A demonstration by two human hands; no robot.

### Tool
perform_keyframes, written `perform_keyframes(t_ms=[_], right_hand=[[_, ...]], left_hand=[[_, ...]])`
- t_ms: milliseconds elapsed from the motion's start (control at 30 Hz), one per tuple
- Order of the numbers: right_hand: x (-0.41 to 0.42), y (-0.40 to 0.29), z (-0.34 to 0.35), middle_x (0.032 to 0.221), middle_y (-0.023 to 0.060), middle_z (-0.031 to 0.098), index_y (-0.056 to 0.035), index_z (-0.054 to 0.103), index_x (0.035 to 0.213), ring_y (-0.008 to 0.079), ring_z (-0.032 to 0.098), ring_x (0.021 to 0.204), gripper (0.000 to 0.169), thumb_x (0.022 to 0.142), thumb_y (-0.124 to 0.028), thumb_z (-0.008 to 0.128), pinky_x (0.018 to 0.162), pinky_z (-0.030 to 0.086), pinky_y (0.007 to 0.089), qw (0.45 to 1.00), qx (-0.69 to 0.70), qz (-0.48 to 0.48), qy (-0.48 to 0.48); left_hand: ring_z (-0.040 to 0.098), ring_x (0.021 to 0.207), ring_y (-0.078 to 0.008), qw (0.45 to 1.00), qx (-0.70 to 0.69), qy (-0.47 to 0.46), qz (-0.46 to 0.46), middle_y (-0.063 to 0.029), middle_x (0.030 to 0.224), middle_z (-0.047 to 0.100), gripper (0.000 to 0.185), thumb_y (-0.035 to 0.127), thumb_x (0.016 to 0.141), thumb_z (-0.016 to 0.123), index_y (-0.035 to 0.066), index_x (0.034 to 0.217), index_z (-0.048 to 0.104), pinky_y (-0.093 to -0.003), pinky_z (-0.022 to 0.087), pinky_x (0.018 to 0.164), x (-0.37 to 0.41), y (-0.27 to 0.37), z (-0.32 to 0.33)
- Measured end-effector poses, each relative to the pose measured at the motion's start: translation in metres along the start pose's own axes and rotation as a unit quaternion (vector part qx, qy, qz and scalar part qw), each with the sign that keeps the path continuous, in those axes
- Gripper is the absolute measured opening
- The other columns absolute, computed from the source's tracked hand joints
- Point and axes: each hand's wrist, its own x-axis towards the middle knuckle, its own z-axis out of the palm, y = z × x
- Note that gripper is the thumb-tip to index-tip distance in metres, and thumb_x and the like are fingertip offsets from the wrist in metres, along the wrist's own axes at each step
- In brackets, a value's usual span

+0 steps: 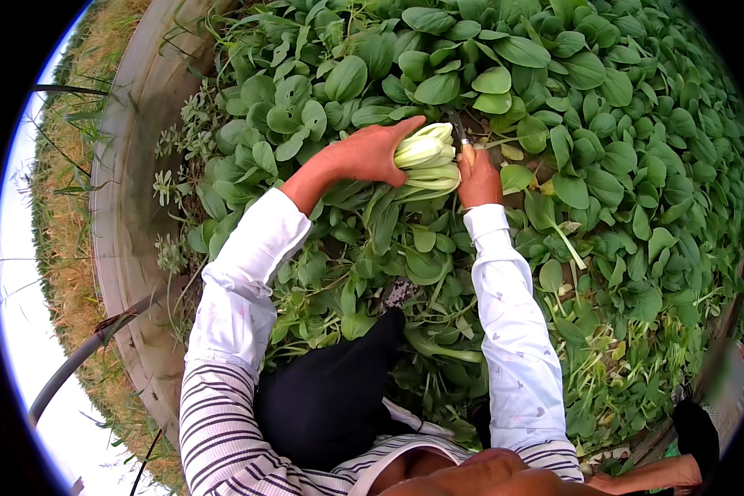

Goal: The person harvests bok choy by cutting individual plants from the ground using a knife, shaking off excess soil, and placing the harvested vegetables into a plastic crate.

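My left hand [372,152] is wrapped around a bunch of cut bok choy [431,158], its pale stem ends turned to the right and its leaves hanging down to the left. Close beside those stem ends, my right hand [478,180] grips a knife [466,146] by its light wooden handle. The dark blade [456,121] points away from me, close to the soil, and its tip is partly hidden among leaves. Standing bok choy plants [437,87] grow just beyond both hands.
A dense bed of bok choy [645,136] spreads ahead and right. Loose trimmed leaves [607,372] litter the ground at lower right. Plastic sheeting [124,186] and a dark pipe [80,359] run along the left. Another person's arm [651,474] shows at the bottom right.
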Motion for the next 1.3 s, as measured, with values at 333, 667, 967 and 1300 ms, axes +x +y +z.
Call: perform_keyframes(t_ms=[333, 667, 967, 1300], right_hand=[[0.017, 0.018, 0.021, 0.077, 0.0223, 0.061, -0.0049, 0.052, 0.089, 0.0428, 0.058, 0.072, 0.027, 0.083, -0.031, 0.057, 0.061, 0.045, 0.0511, 0.998, 0.017, 0.039, -0.035], [0.022, 0.031, 0.021, 0.077, 0.0191, 0.063, -0.0136, 0.056, 0.101, 0.0405, 0.06, 0.072, 0.028, 0.083, -0.035, 0.056, 0.06, 0.046, 0.0503, 0.996, 0.034, 0.036, -0.071], [-0.032, 0.029, -0.037, 0.089, 0.0159, 0.064, -0.0136, 0.056, 0.104, 0.0354, 0.061, 0.079, 0.03, 0.083, -0.034, 0.056, 0.068, 0.048, 0.0465, 0.98, -0.119, 0.04, -0.155], [-0.119, -0.046, -0.202, 0.135, 0.0143, 0.04, -0.0039, 0.03, 0.138, 0.0229, 0.039, 0.124, 0.068, 0.089, -0.047, 0.05, 0.105, 0.026, 0.0353, 0.882, 0.467, -0.051, -0.02]], left_hand=[[0.059, 0.09, -0.0346, 0.997, 0.032, 0.017, -0.065, -0.0224, 0.098, 0.061, 0.093, 0.023, 0.059, 0.069, 0.008, 0.139, 0.024, -0.0385, 0.046, 0.079, 0.053, -0.063, -0.006], [0.058, 0.089, -0.0219, 0.996, -0.071, -0.011, -0.048, -0.0131, 0.099, 0.062, 0.067, 0.019, 0.061, 0.069, 0.003, 0.122, 0.047, -0.0323, 0.045, 0.083, 0.047, -0.079, 0.002], [0.055, 0.088, -0.0153, 0.984, -0.166, -0.061, -0.003, -0.0083, 0.098, 0.062, 0.062, 0.013, 0.061, 0.07, 0.002, 0.119, 0.049, -0.0294, 0.043, 0.084, 0.028, -0.063, 0.005], [0.052, 0.109, -0.0216, 0.749, -0.634, -0.166, 0.096, -0.0103, 0.122, 0.053, 0.085, 0.008, 0.056, 0.075, 0.002, 0.132, 0.037, -0.0323, 0.039, 0.097, -0.097, 0.089, 0.032]])
